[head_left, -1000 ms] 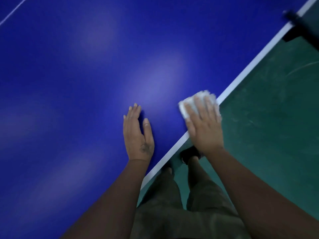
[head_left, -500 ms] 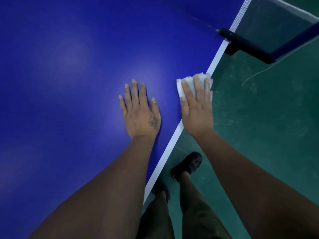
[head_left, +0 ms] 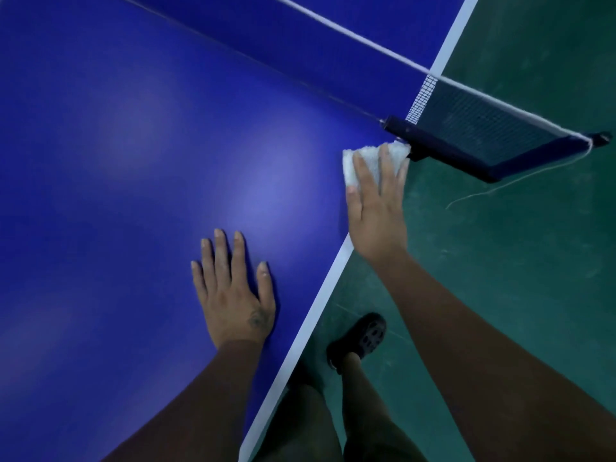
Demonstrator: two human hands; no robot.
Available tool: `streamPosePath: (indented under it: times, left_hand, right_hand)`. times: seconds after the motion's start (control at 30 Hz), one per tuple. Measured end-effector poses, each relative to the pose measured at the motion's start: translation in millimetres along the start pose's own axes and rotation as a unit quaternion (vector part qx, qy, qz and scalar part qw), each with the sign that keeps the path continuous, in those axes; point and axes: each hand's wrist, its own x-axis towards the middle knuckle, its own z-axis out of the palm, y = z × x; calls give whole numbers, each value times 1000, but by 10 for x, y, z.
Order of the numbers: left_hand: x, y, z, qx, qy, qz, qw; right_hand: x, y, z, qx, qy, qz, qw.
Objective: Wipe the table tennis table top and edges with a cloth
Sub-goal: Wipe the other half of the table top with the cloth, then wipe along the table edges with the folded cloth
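Note:
The blue table tennis table [head_left: 140, 168] fills the left of the head view, with a white edge line [head_left: 320, 295] running along its right side. My right hand [head_left: 378, 208] presses a folded white cloth [head_left: 373, 158] flat on that edge, fingers straight, just short of the dark net clamp [head_left: 416, 136]. My left hand [head_left: 233, 288] rests flat on the blue top, fingers spread, a little inside the edge line.
The net [head_left: 483, 128] and its post overhang the table side to the right, with a loose white cord [head_left: 520, 181] trailing from it. Green floor [head_left: 516, 295] lies right of the table. My legs and a black shoe [head_left: 363, 338] stand close beside the edge.
My right hand has slid the cloth along the white edge up to the net clamp. My left hand has trailed along the top behind it. The net has come fully into view.

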Motion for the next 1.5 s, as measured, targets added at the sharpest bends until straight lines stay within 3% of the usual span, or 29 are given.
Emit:
streamPosePath:
  times: [0.17,0.27,0.47,0.67,0.87,1.1,1.27,1.5]
  left_hand:
    - [-3,-2,6,-2,3,1,1000]
    - [-18,-17,20,1,2,1,1000]
    - [-15,-33,33,4,0,3,1000]
    - [-7,-103,77,13,-14,6,1000]
    - [26,-14,-50,7,-57,-13,998]
    - [265,216,-481,-74,-129,27,988]
    - [590,842,-842,-180,-185,148,955]
    - [640,2284,-1165,-330,-299,179,877]
  right_hand:
    - [-382,-88,137,40,-9,10,999]
    - [-773,-103,215,62,-60,-2,996]
    - [-262,103,-43,100,-58,4,993]
    - [97,352,-481,134,30,67,988]
    - [-472,755,-1044,107,9,116,987]
    - [-1054,867,-1811,184,-31,215,959]
    - [-1263,782,-2168,279,16,247,928]
    - [-1293,673,-2756,362,4,225,905]
